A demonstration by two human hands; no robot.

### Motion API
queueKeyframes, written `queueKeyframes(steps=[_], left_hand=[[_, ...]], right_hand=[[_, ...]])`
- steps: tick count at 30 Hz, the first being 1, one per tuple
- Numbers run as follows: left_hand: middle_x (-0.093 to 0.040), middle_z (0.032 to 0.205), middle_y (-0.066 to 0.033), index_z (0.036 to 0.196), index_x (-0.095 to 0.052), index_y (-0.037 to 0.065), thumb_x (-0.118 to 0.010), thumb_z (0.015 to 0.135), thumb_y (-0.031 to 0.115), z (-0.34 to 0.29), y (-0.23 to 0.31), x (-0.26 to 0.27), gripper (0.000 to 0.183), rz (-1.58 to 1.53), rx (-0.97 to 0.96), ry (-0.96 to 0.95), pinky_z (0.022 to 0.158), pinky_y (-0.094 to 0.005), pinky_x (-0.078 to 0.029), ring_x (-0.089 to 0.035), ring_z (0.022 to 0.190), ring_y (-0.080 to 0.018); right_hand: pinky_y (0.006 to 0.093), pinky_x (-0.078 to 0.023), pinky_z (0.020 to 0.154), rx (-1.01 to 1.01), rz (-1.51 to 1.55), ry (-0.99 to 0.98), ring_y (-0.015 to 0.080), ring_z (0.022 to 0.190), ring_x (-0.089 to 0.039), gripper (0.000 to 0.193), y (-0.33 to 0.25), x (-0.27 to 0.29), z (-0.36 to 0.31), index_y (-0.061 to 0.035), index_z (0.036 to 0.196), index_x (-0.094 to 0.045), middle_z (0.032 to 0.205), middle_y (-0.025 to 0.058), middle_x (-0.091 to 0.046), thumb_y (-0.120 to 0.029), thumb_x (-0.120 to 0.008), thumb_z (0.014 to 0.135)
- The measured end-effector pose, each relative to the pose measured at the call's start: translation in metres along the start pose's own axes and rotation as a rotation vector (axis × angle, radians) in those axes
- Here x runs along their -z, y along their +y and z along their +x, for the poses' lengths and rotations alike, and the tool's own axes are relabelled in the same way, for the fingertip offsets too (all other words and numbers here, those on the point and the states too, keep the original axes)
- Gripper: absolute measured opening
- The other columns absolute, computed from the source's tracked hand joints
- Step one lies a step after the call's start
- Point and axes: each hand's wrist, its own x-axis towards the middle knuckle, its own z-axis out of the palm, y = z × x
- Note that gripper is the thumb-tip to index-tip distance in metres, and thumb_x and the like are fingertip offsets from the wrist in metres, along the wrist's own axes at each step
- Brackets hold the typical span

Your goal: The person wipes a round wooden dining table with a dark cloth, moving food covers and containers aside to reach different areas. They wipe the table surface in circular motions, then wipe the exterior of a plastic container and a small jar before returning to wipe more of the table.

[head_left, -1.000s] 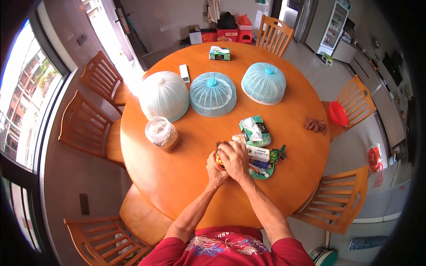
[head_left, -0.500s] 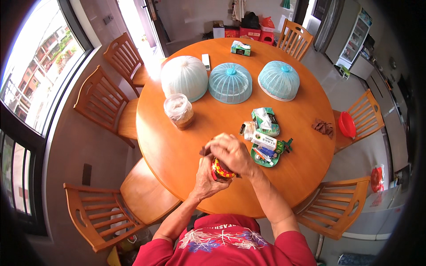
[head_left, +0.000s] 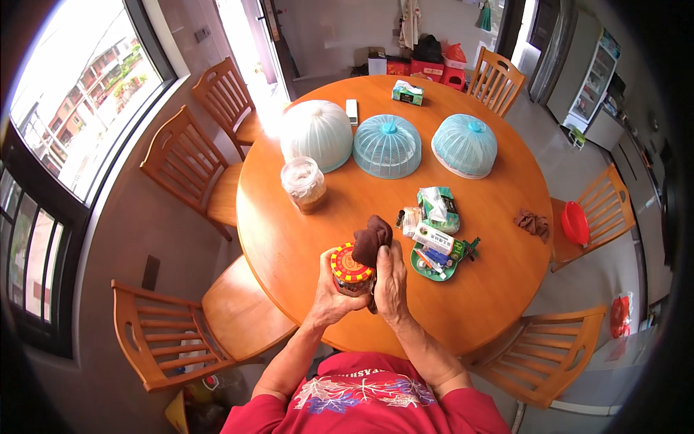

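Observation:
Over the near edge of the round table, my left hand [head_left: 330, 298] is wrapped round a jar [head_left: 347, 266] with a red lid that has a yellow-patterned rim. The jar stands roughly upright, its lower part hidden by my fingers. Against its right side, my right hand [head_left: 391, 288] grips a dark brown cloth [head_left: 372, 244], with the thumb on top. Part of the cloth bunches above the lid's right edge, and some of it hangs below between my hands. To the right lies a green tray [head_left: 450, 273] with tubes and small items, beside a green tissue pack [head_left: 447, 215].
Three mesh food covers, one white [head_left: 316, 134] and two blue [head_left: 387, 147], stand across the wooden table [head_left: 289, 253]. A clear tub [head_left: 303, 186] sits left of centre. Another brown cloth [head_left: 531, 224] lies at the right edge. Wooden chairs [head_left: 173, 325] surround the table.
My right hand has come off the top of the jar and turned to its right side, lifting the brown cloth. The lid now shows. The view has shifted slightly.

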Motion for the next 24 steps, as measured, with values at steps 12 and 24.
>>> queueKeyframes(steps=[12,24], left_hand=[[-0.058,0.118,-0.0065,0.132,-0.04,0.005,-0.085,0.059,0.0,0.002,-0.001,0.031,0.086,-0.147,0.075,0.063,0.099,-0.0374,-0.046,-0.057,0.11,-0.0198],[-0.055,0.128,-0.0091,0.135,-0.041,0.003,-0.09,0.06,0.011,-0.02,-0.004,0.028,0.089,-0.364,-0.01,0.195,0.102,-0.0354,-0.044,-0.056,0.116,-0.0197]], right_hand=[[0.0359,-0.045,0.073,0.451,-0.639,-0.046,0.0258,0.092,-0.05,0.028,-0.009,0.067,-0.022,-0.0032,0.104,-0.069,0.107,0.0125,-0.049,-0.005,-0.07,0.076],[0.0385,-0.037,0.101,0.305,-0.223,-0.188,0.0279,0.112,-0.052,0.031,-0.03,-0.021,-0.016,0.0007,0.126,-0.047,0.116,0.0161,-0.055,-0.013,-0.046,0.098]])
